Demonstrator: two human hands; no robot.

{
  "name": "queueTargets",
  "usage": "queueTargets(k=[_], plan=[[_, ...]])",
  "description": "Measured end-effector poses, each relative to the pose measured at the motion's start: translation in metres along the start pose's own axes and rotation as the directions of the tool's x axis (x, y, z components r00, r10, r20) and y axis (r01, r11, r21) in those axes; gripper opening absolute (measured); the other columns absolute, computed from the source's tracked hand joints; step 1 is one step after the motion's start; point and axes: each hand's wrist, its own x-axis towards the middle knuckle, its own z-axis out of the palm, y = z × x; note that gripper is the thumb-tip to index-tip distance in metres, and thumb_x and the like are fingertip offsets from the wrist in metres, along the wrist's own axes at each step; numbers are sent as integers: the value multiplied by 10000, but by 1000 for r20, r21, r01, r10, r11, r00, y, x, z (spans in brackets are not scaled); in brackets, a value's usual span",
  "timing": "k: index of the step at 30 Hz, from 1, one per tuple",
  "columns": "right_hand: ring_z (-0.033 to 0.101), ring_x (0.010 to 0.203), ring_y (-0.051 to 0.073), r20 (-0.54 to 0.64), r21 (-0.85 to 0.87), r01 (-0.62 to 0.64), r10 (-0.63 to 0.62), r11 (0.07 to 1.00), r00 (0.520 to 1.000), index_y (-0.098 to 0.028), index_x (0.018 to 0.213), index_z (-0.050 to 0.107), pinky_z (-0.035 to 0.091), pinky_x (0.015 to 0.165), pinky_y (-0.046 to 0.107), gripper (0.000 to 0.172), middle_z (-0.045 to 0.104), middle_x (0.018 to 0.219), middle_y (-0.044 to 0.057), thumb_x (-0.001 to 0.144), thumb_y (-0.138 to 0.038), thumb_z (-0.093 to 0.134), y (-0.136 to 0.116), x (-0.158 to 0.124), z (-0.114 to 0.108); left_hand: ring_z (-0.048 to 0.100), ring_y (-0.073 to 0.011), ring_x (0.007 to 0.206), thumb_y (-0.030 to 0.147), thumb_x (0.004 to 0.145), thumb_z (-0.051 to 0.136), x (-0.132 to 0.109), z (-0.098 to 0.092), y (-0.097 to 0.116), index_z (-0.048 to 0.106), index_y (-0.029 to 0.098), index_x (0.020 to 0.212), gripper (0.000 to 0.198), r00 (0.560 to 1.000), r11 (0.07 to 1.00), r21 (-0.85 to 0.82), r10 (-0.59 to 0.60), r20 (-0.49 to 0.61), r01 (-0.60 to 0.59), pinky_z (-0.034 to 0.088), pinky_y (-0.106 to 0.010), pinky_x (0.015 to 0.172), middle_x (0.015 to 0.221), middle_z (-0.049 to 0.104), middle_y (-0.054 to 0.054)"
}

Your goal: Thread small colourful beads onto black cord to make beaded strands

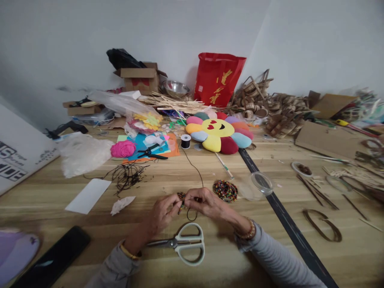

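Soft, even, fairly bright light fills the scene, with no hard glare. Faint shadows lie on the worktop (168, 176) under the left hand (163, 212), the right hand (204, 202) and the scissors (186, 243). The beadwork (181, 197) between the hands is sharp. The steel bowl (176, 88) shows a dull sheen. The edges bow outward, and the purple shape (15, 250) at lower left is blurred.

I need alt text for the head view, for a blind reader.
Left hand and right hand pinch a small beaded piece on a thin black cord above a light wooden table. White-handled metal scissors lie between the wrists; a pile of multicoloured beads lies beside the right hand.
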Motion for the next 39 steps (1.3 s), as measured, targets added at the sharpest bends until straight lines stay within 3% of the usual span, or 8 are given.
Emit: queueTargets(k=[7, 12, 17, 23, 29, 35, 37, 39], plan=[[448, 609, 82, 63, 6, 41, -41, 999, 997, -136, 914, 630, 332, 551, 175, 202, 582, 748, -3, 931, -284, 494, 0, -2, -7, 589, -237, 979, 341, 876, 446, 3, -11, -6, 618, 162, 976, 267, 995, 880, -467, -95, -5, 82, 446, -350, 871, 990, 667, -88], [492, 644, 87, 27, -68, 83, -81, 994, 996, -148, 909, 647, 353, 580, 177, 140, 598, 764, -6, 910, -219, 526, -2, -3, -7, 623, -205, 811, 368, 760, 646, 4, -7, -10, 624, 147, 851, 240, 977, 825, -525, -152, 150, 208, 470, -311, 744, 851, 685, -70], [513, 663, 91, -7, -86, 95, -96, 992, 995, -144, 873, 639, 367, 597, 176, 109, 600, 776, 1, 896, -195, 545, -1, -2, -6, 621, -171, 692, 413, 705, 712, 7, -4, -9, 596, 141, 836, 324, 951, 722, -634, -116, 286, 279, 460, -284, 663, 732, 682, -46], [499, 640, 87, -28, -100, 89, -93, 991, 995, -147, 876, 631, 362, 580, 177, 79, 588, 747, -9, 883, -184, 561, -1, -2, -2, 590, -155, 661, 428, 743, 684, 6, 0, -9, 630, 130, 776, 304, 958, 739, -623, -112, 262, 257, 459, -286, 666, 674, 657, -31], [542, 687, 97, -55, -91, 82, -87, 993, 995, -153, 910, 622, 392, 591, 174, 73, 617, 806, 7, 878, -177, 561, 8, 1, -2, 586, -151, 638, 422, 713, 712, 3, 4, -10, 622, 133, 740, 303, 951, 658, -699, -90, 296, 280, 445, -269, 634, 662, 649, -24], [566, 759, 125, -186, -307, 96, -159, 947, 970, -173, 1011, 555, 420, 662, 217, 111, 600, 925, 43, 907, -168, 516, 5, -3, -5, 585, -156, 617, 362, 680, 735, 5, 3, -10, 619, 141, 704, 251, 946, 564, -759, -191, 262, 325, 413, -259, 623, 626, 657, -17], [561, 708, 121, -154, -352, 93, -156, 931, 976, -177, 970, 552, 406, 635, 211, 71, 607, 834, 20, 925, -177, 497, -5, -8, -6, 574, -154, 611, 348, 673, 734, 6, 2, -11, 616, 145, 681, 235, 947, 540, -781, -235, 219, 314, 403, -261, 625, 613, 650, -10], [557, 645, 110, -19, -403, 119, -139, 907, 990, -185, 952, 561, 384, 590, 203, 70, 618, 798, 9, 935, -188, 494, -17, -16, -4, 560, -152, 616, 328, 680, 723, 7, 1, -13, 619, 146, 660, 212, 954, 527, -804, -252, 161, 275, 397, -266, 639, 608, 640, -7]])
